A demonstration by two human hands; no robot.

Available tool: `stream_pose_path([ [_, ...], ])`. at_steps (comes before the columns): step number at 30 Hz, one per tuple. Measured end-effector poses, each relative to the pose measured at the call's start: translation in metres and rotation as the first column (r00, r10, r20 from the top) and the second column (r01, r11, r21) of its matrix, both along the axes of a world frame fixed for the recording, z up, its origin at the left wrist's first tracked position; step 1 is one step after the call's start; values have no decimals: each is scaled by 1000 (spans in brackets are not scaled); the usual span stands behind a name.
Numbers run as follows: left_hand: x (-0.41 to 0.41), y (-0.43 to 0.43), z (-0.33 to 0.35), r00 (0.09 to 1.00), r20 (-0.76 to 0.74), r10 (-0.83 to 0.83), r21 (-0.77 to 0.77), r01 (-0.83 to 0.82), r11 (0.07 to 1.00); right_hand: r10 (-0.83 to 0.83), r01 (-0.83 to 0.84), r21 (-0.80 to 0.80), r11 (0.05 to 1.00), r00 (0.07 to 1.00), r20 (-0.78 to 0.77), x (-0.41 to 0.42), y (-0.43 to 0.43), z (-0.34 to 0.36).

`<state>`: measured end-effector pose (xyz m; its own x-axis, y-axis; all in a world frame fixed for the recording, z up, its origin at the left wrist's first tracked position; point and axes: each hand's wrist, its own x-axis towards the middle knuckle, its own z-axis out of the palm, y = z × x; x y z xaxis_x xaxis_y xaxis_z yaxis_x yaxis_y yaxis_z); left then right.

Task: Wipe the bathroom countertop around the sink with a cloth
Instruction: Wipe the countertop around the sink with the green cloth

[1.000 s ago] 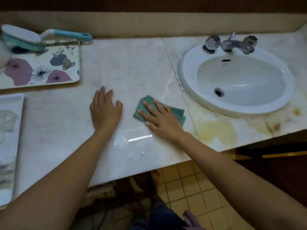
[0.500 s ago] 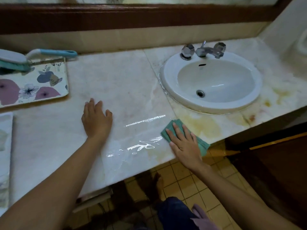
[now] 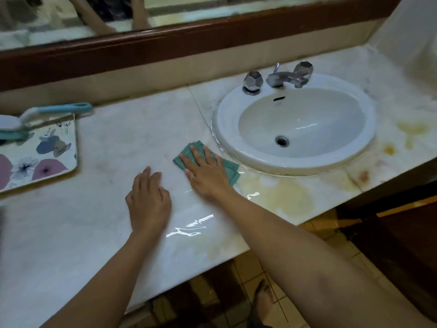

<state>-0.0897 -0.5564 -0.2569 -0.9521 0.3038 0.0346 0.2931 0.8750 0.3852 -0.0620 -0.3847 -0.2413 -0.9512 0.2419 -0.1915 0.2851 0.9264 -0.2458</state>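
A folded green cloth (image 3: pixel 230 169) lies flat on the pale marble countertop (image 3: pixel 132 147), just left of the white oval sink (image 3: pixel 227 114). My right hand (image 3: pixel 205 171) presses down on the cloth with straight, spread fingers and covers most of it. My left hand (image 3: pixel 149 200) rests flat on the bare counter beside it, to the left and a little nearer the front edge, holding nothing. Wet streaks shine on the counter in front of both hands.
A floral tray (image 3: pixel 47 152) sits at the far left with a white and blue brush (image 3: pixel 47 112) across its back edge. Chrome taps (image 3: pixel 279 78) stand behind the basin. Yellow-brown stains (image 3: pixel 283 195) mark the counter in front of and right of the sink. A mirror runs along the back wall.
My right hand has slid the cloth back from the counter's front edge to the sink's left rim. My left hand has stayed on the counter.
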Motion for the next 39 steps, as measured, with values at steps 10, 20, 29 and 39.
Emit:
stream_pose_path([
  [10,1,4,2,1000,-30,2,13,-2,1000,67,-65,64,996,997,-33,130,79,-2],
  [20,4,5,2,999,-50,11,10,-11,1000,-90,89,24,996,995,32,187,82,0],
  [29,6,3,4,1000,-20,19,34,-18,999,220,-220,32,975,976,-5,127,-43,-3],
  [39,7,-2,1,1000,0,-26,57,26,998,492,-493,53,868,870,33,222,51,4],
])
